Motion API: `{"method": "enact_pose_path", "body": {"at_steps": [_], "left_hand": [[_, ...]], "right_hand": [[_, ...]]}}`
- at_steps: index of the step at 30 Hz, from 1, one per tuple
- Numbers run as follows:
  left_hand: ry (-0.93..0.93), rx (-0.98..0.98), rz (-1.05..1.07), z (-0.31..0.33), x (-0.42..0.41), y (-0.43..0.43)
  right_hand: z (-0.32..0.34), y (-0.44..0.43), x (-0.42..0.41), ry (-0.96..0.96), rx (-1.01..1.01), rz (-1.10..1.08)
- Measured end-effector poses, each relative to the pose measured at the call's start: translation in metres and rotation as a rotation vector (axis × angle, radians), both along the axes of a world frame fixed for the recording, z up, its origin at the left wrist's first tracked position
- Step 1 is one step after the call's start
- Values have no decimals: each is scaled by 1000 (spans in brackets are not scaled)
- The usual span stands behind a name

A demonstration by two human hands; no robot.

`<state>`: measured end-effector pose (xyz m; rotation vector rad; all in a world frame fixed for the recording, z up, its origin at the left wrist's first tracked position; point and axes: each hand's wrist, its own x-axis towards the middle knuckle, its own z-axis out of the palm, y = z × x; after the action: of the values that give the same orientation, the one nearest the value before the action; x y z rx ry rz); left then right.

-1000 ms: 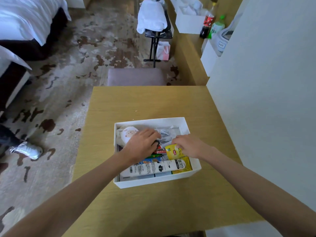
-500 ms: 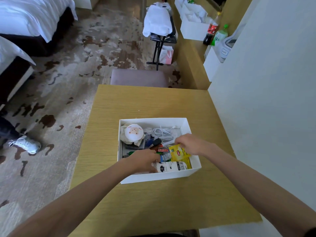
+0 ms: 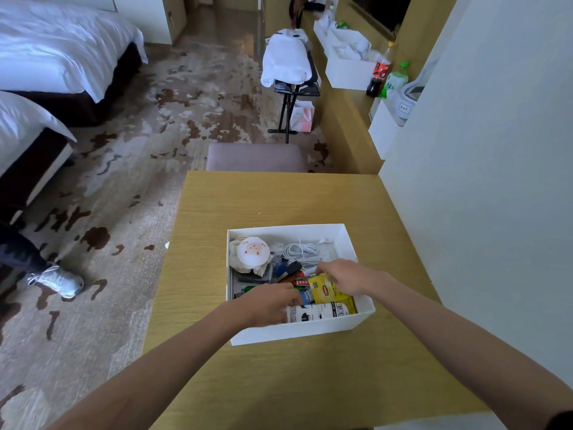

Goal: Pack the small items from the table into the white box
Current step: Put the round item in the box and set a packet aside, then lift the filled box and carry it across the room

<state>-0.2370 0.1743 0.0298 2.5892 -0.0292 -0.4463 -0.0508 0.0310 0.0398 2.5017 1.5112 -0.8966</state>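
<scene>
The white box (image 3: pixel 310 332) stands on the wooden table (image 3: pixel 279 200), full of small items. Inside lie a round plush toy with a pink face (image 3: pixel 251 251), a coiled white cable (image 3: pixel 302 250), a yellow tea packet (image 3: pixel 325 290), a white tube (image 3: pixel 316 312) along the near wall, and dark small pieces. My left hand (image 3: pixel 266 304) reaches into the near left part, fingers curled on the white tube's end. My right hand (image 3: pixel 344 276) is over the right side, fingers pinching the top of the yellow packet.
A white wall (image 3: pixel 480 181) runs along the table's right edge. A padded stool (image 3: pixel 255 156) sits behind the table. Beds (image 3: pixel 46 63) are at far left, and a person's shoe (image 3: pixel 57 280) rests on the carpet. Bottles (image 3: pixel 381 72) stand on a far counter.
My left hand moved from the box's far middle toward the near wall and now lies on the white tube. My right hand stays at the yellow packet. The camera view shifted slightly.
</scene>
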Motion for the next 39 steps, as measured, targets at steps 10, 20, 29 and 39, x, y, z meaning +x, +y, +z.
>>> {"method": "enact_pose_path", "body": {"at_steps": [10, 20, 29, 39], "left_hand": [[-59, -55, 30, -3, -6, 0], [-134, 71, 100, 4, -8, 11], [-298, 196, 843, 10, -42, 67], [179, -270, 976, -9, -39, 53]], "right_hand": [[1, -1, 3, -32, -55, 87], [12, -16, 2, -284, 68, 166], [4, -38, -2, -3, 445, -763], [-33, -51, -17, 155, 336, -957]]}}
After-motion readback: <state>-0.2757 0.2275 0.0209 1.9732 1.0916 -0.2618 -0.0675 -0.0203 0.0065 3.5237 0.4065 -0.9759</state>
